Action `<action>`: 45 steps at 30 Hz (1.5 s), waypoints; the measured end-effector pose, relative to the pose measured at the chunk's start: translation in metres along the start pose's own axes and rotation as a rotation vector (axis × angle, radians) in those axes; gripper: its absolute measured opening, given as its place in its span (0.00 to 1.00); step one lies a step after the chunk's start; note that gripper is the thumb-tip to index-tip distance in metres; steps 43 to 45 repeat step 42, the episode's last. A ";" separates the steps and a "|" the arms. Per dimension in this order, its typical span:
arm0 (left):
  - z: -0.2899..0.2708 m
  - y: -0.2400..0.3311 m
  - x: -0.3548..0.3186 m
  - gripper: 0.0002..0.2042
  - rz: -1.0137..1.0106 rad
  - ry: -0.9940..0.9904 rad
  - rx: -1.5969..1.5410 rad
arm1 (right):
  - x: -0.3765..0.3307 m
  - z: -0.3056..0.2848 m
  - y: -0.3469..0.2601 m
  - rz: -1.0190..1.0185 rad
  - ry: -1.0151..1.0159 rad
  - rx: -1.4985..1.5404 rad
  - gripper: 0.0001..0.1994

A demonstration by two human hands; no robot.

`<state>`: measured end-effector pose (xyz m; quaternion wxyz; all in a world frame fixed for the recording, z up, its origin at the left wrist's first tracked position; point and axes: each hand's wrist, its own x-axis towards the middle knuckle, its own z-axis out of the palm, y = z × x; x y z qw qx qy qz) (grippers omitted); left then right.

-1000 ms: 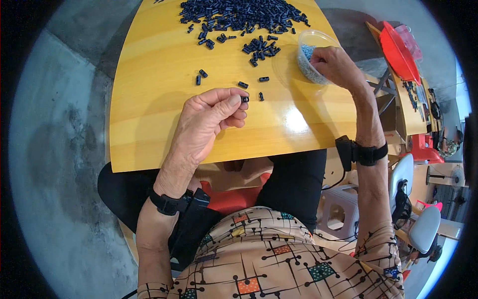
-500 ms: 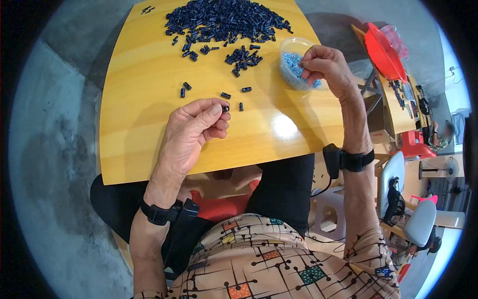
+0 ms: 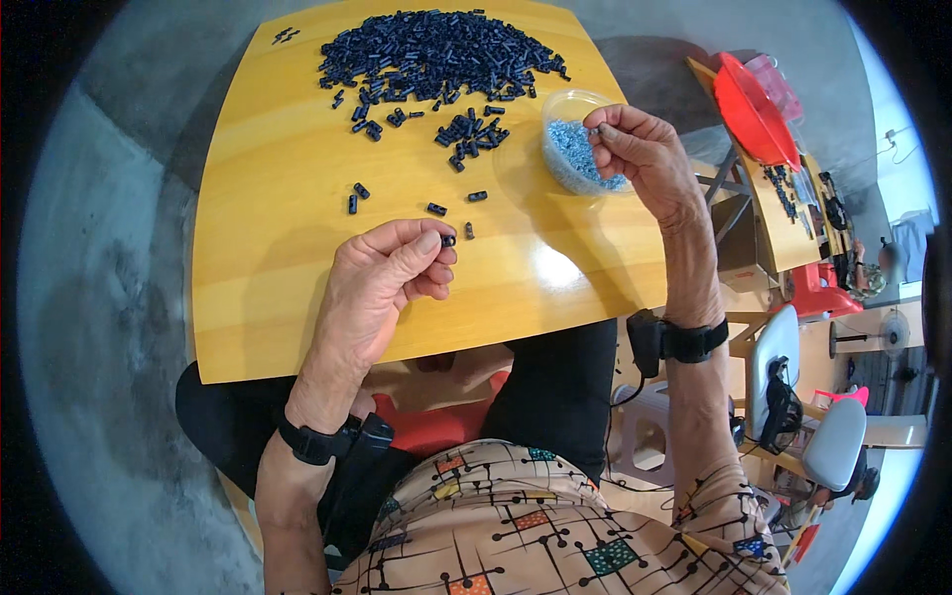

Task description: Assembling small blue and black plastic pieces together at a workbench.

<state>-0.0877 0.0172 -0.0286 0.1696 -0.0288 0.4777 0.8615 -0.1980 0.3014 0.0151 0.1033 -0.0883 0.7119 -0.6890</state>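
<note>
My left hand [image 3: 382, 278] is closed above the near part of the yellow table, thumb and forefinger pinching a small black cylindrical plastic part [image 3: 448, 240]. One end of that part shows past the fingertips. My right hand [image 3: 645, 154] hovers over the right side of a clear round tub [image 3: 557, 102], which holds many tiny shiny bluish pieces [image 3: 570, 142]. Its thumb and forefinger are pressed together on a tiny shiny piece [image 3: 597, 130], too small to name. Several loose black parts, one of them a small cylinder [image 3: 436, 209], lie just beyond my left hand.
A large heap of black parts [image 3: 436, 55] covers the far side of the table [image 3: 268, 297], with a smaller cluster [image 3: 471, 134] in front. To the right are a red basin [image 3: 756, 111], another table [image 3: 783, 238], chairs and a fan [image 3: 892, 332]. A person sits far right.
The view has shifted slightly, so the table sits lower and further left. My right hand's fingertips have lifted a little toward the tub's far right rim. My left hand keeps its pinch.
</note>
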 end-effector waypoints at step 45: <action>0.015 0.000 -0.020 0.10 0.019 -0.102 -0.070 | -0.078 0.130 0.021 -0.056 -0.063 0.325 0.08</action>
